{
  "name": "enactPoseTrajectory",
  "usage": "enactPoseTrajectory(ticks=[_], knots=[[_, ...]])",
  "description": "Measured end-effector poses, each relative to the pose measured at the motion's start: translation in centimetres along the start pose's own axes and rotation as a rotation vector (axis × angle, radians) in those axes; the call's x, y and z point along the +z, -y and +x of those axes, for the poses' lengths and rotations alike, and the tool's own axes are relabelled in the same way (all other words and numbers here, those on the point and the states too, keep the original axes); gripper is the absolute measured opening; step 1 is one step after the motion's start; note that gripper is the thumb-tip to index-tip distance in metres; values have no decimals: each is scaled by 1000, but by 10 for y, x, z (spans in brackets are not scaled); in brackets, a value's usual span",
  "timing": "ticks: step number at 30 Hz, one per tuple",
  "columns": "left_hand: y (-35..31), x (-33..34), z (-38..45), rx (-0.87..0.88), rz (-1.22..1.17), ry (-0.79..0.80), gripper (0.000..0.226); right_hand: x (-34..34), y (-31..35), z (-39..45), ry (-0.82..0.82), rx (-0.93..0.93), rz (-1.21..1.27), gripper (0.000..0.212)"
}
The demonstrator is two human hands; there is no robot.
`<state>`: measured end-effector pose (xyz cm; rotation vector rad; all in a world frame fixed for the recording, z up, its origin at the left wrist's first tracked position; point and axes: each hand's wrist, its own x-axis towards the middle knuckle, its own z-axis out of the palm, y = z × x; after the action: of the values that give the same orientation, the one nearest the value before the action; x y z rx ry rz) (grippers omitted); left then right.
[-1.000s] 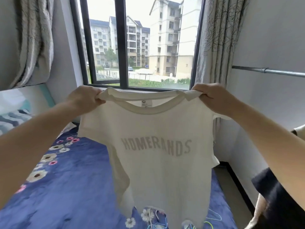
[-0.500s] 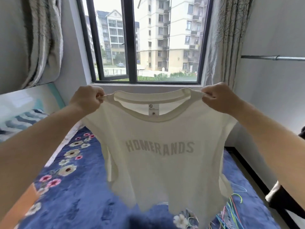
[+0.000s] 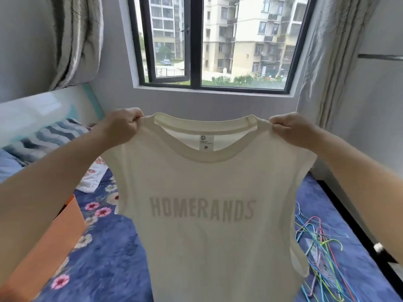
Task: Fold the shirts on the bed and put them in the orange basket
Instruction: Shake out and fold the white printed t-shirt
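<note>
Cream shirt (image 3: 202, 214), grey HOMERANDS lettering, hangs unfolded from both shoulders.

lit softly by daylight through the window (image 3: 214, 43); no hard shadows, mild glare outside, slight motion blur throughout, wide-angle bending along curtains (image 3: 74, 38) and edges.
</note>
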<state>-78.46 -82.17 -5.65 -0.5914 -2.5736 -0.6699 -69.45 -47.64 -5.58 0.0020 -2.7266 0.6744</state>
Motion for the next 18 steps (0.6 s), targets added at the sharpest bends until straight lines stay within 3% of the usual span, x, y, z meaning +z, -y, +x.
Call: enactPoseTrajectory(ticks=[4, 10, 15, 18], knots=[[33, 17, 11, 46, 135, -120, 20, 42, -5, 30, -91, -16, -222, 28], [51, 37, 47, -71, 160, -266, 21, 80, 0, 75, -296, 18, -25, 22], [73, 32, 64, -222, -61, -239, 21, 90, 18, 98, -358, -39, -101, 43], [86, 18, 60, -175, -57, -137, 19, 91, 34, 99, -409, -24, -165, 48]])
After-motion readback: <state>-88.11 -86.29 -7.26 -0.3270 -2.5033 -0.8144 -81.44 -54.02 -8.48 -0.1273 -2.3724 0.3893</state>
